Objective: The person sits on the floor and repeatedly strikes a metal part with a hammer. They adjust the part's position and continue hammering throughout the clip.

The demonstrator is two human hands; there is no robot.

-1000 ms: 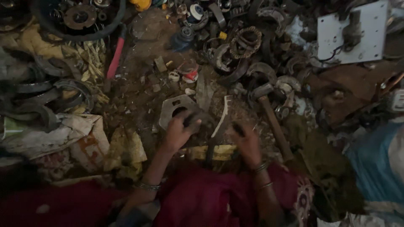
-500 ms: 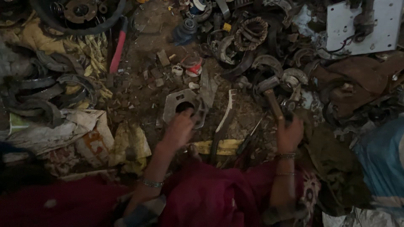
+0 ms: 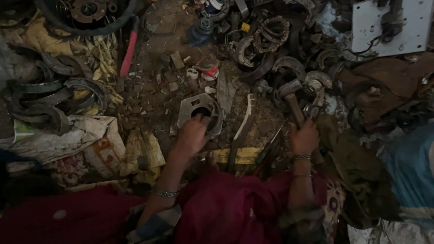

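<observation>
The right hand (image 3: 304, 138) is closed round a hammer (image 3: 293, 101) handle, its long axis running away from the person, head at the far end. The left hand (image 3: 193, 135) presses a flat metal plate (image 3: 197, 110) on the dirt floor (image 3: 153, 97), beside a curved blade (image 3: 244, 124).

Dark red cloth (image 3: 226, 212) covers the lap, with a blue-and-white checked cuff (image 3: 151, 228) below it. A red-handled tool (image 3: 129, 52) lies on brown dirt (image 3: 153, 95), beside yellow rags (image 3: 97, 49) and a white metal panel (image 3: 391, 29) (upper right). The plate (image 3: 199, 110) is grey.
</observation>
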